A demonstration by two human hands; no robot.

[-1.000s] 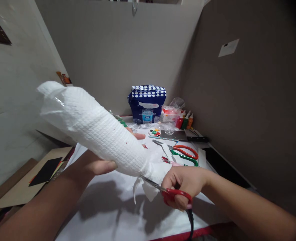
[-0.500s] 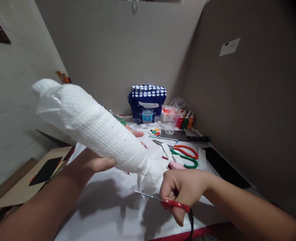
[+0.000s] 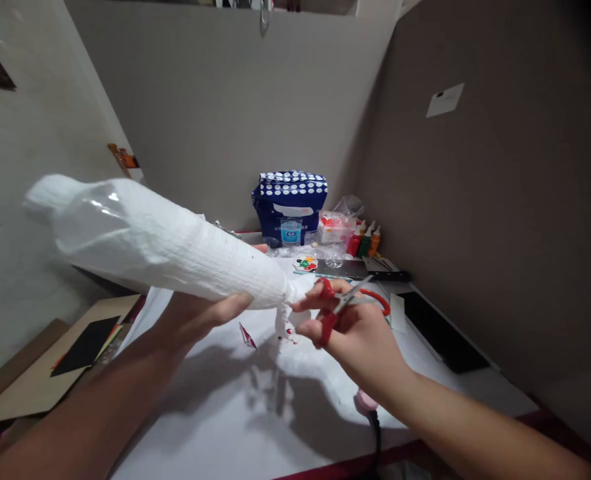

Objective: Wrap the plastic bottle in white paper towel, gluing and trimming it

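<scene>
The left grip (image 3: 208,313) held the white-wrapped bottle (image 3: 175,243) from beneath, seemingly for steadiness; the right grip (image 3: 363,333) held red-handled scissors (image 3: 327,328) blades outward, apparently leaving fingertips (image 3: 304,329) free.

Bottle (image 3: 175,247) in left hand (image 3: 215,315), above sheet (image 3: 210,400), left of centre. Scissors (image 3: 328,328) in right hand (image 3: 360,333), just right of bottle's right end. Behind right hand: palette (image 3: 305,264), with knife (image 3: 343,269) to its right. Farther back: bag (image 3: 290,207), then packet (image 3: 334,232) right of it, then 3 squeeze bottles (image 3: 364,244). Flat panel (image 3: 438,330) right of right hand. Cardboard (image 3: 38,387) left of sheet. Card (image 3: 444,100) on right wall (image 3: 475,213).
</scene>
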